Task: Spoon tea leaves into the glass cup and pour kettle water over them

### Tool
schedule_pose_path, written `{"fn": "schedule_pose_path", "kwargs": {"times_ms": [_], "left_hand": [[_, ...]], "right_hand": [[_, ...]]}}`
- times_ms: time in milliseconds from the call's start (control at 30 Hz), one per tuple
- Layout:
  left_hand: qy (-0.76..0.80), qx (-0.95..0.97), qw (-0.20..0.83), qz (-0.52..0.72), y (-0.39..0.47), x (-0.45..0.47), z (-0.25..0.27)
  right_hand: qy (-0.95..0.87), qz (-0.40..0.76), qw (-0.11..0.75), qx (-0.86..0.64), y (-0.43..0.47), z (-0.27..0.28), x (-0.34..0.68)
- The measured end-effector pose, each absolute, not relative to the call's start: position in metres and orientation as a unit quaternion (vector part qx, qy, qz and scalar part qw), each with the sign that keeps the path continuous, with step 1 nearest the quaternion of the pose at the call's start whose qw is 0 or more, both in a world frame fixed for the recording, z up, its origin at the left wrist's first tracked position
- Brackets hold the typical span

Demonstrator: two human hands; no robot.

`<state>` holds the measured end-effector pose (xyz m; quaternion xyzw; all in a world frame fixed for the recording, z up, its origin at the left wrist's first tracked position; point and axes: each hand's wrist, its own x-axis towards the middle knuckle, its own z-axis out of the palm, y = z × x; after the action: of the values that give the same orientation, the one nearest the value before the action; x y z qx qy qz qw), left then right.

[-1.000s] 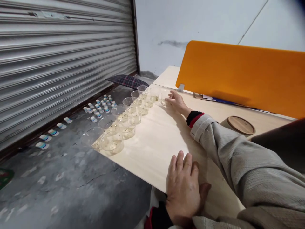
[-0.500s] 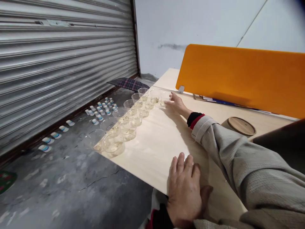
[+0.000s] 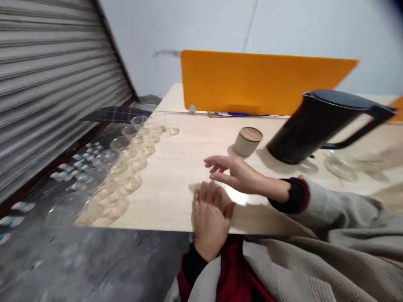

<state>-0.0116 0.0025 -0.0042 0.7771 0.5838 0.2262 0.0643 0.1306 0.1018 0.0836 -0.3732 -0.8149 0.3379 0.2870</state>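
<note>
Your left hand lies flat on the tabletop, gripping nothing; beyond it, your right hand is empty, fingers loosely spread. Clear plastic cups line the left edge. You seem between grasps; handling cups calls for a light pinch.

Ahead of you, an orange panel stands before a pale wall. To your left rises a ribbed metal shutter; near its foot, blurred small white-and-blue cups stand on the grey floor, with dark plaid fabric beyond.
</note>
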Motion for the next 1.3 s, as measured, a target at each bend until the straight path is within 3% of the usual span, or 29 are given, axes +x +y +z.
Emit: {"fn": "schedule_pose_path", "kwargs": {"times_ms": [200,467,633,733,933,1300], "left_hand": [[0.551,0.804,0.023,0.223,0.007,-0.018,-0.011],[0.532,0.819,0.004,0.216,0.012,-0.022,-0.015],[0.543,0.814,0.004,0.206,0.012,-0.022,-0.013],[0.554,0.808,0.002,0.2,0.013,-0.022,-0.013],[0.557,0.813,-0.008,0.172,0.016,-0.022,-0.011],[0.586,0.794,-0.009,0.164,0.013,-0.013,-0.002]], "right_hand": [[-0.719,0.165,0.345,-0.58,-0.015,0.092,0.27],[-0.404,-0.096,0.392,-0.821,-0.116,0.101,0.402],[-0.402,-0.265,0.277,-0.831,-0.125,0.108,0.463],[-0.457,-0.27,0.195,-0.825,-0.115,0.107,0.495],[-0.502,-0.245,0.111,-0.822,-0.091,0.103,0.522],[-0.483,-0.26,0.131,-0.826,-0.082,0.109,0.527]]}}
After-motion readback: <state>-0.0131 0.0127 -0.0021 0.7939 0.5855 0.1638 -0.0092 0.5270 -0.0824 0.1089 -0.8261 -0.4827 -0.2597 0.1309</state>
